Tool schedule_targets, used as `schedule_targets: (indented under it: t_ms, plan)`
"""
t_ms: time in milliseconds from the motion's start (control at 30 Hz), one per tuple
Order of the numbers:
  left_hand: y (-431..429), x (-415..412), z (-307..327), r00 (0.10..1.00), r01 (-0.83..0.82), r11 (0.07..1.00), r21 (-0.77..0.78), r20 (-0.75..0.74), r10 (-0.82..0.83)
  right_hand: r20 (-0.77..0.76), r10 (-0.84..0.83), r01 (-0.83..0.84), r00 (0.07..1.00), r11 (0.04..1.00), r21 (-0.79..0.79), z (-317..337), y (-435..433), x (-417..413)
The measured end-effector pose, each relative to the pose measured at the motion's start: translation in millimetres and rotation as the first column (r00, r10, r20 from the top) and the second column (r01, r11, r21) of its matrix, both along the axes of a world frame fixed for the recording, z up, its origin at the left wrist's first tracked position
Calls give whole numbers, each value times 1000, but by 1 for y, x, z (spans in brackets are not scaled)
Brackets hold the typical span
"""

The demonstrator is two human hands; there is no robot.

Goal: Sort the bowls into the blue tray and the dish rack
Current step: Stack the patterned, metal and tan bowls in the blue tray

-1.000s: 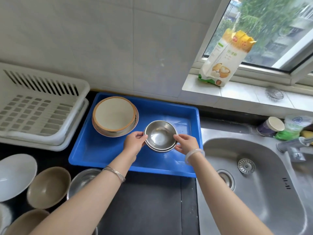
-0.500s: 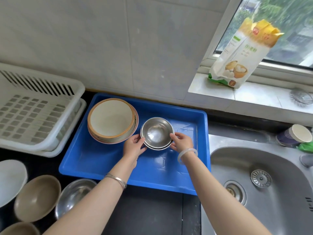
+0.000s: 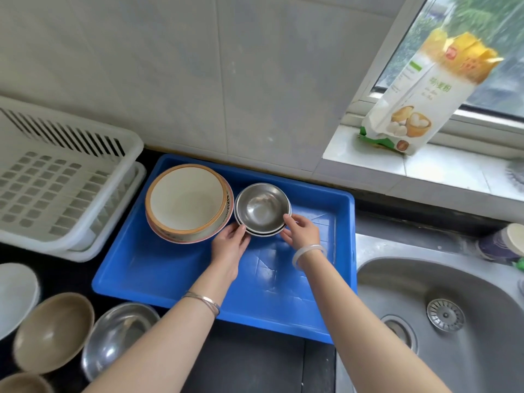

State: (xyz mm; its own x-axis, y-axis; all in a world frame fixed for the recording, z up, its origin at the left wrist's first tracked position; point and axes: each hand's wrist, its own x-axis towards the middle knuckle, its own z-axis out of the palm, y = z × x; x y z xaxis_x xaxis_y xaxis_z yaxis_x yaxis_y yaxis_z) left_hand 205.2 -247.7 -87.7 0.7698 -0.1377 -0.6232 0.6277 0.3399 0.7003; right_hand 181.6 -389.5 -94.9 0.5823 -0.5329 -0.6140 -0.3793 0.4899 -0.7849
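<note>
Since 1 s ago the steel bowl stack (image 3: 262,209) has slid back & left across the blue tray (image 3: 170,279), carried btwn both hands. It now sits in the tray's rear half w/ its rim right against the cream bowl stack (image 3: 185,199); can't tell if they actually touch. Left hand (image 3: 229,245) pinches the stack's front-left edge and right hand (image 3: 302,232) its front-right edge, fingers curled onto the rims, so it isn't let go yet. Meaning: this placement is prob. nearly done. The dish rack (image 3: 56,180) stands left of the tray, and a tan bowl (image 3: 52,331), a larger metal bowl (image 3: 119,336) + others wait on the counter bottom-left, so sorting looks far from over. The stack itself is small, shiny stainless and upright, approx 2–3 bowls nested, w/ a dark line under the lower rims and nothing in the top one.
</note>
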Motion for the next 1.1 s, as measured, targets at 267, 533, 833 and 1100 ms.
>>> schedule_targets:
  t_ms: [267,533,833,1100]
  plan:
    - [-4,6,0,999,-46,999,-5,10,46,25,-10,10,1000,1000,-13,-5,2,5]
    - [-3,5,4,998,-60,998,-5,-9,60,45,-58,59,997,998,-36,-7,10,-1]
    - [14,-9,21,996,80,994,76,-45,-77,-93,127,-148,987,953,-263,13,19,-21]
    - [86,-47,53,941,237,891,386,137,-310,-111,433,-438,895,797,-416,73,74,-62]
